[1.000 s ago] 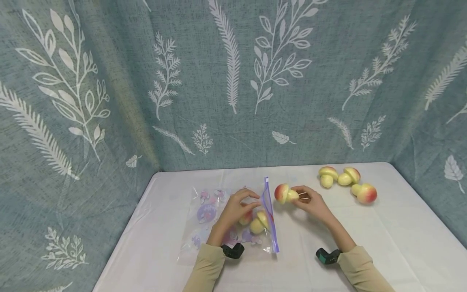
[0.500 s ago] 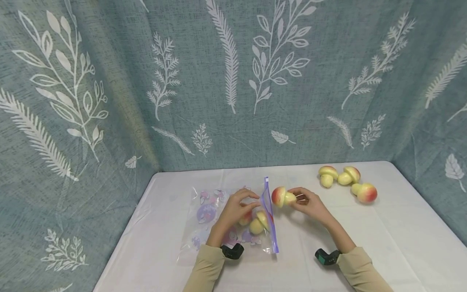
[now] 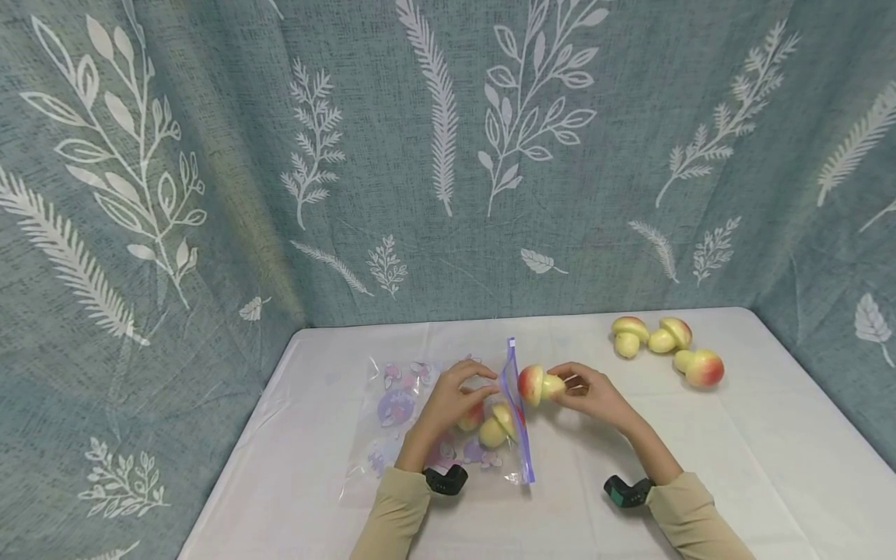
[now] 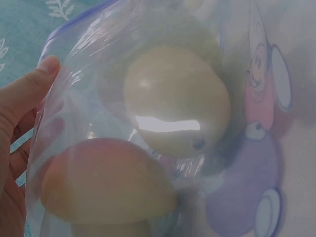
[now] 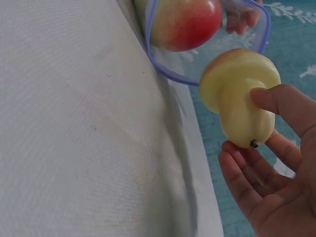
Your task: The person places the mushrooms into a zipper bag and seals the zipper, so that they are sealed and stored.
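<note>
Between the thumb and fingers (image 5: 276,101) of the right hand (image 3: 595,395) sits a yellow and red mushroom-shaped toy (image 3: 537,384), pinched by its pale stem. Its red cap points at the purple-edged mouth of the clear plastic zip bag with cartoon pictures (image 3: 413,424) and is right beside it. The left hand (image 3: 448,404) pinches the bag's top edge, lifting the mouth wide. 2 toy mushrooms in the bag (image 4: 168,108) lie under that hand. 3 more toy mushrooms (image 3: 665,346) lie well apart on the white table (image 3: 770,451).
</note>
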The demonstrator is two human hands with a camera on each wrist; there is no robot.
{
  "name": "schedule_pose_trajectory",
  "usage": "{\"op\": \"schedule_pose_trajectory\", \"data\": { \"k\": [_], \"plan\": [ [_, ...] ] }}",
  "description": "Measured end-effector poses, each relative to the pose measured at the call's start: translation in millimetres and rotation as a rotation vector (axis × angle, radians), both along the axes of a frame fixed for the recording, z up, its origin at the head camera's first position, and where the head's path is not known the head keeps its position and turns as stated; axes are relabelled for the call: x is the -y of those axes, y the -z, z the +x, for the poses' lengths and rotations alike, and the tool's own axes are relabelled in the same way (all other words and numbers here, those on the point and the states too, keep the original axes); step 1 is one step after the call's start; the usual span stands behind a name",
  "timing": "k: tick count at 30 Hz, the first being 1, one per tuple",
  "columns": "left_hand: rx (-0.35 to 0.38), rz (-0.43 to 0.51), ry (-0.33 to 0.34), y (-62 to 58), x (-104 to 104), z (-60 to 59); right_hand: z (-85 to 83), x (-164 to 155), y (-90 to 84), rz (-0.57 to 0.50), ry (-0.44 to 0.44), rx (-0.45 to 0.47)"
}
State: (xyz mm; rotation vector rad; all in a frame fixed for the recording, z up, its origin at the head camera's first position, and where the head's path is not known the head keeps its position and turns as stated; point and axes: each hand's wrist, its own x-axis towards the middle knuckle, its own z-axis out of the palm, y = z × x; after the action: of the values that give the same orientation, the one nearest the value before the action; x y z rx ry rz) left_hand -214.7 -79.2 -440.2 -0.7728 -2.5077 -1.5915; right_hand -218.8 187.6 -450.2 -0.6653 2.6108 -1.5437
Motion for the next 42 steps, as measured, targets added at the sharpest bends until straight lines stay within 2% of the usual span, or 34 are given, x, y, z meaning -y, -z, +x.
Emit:
{"op": "schedule_pose_trajectory", "data": {
  "k": [8,16,34,42],
  "plan": [
    [0.006,0.005,0.001,-1.2,0.2,0.2,0.3,-1.7,0.7,0.010,-0.060,0.041],
    [-0.018,0.011,0.007,-2.8,-0.4,1.8,0.8,0.5,1.3,0.030,-0.103,0.053],
    [-0.020,0.002,0.006,-4.3,-3.1,0.5,4.4,12.4,2.2,0.018,-0.150,0.074],
    [-0.072,-0.014,0.015,-4.8,-3.9,0.0,5.8,15.8,3.1,0.014,-0.175,0.058]
  ]
}}
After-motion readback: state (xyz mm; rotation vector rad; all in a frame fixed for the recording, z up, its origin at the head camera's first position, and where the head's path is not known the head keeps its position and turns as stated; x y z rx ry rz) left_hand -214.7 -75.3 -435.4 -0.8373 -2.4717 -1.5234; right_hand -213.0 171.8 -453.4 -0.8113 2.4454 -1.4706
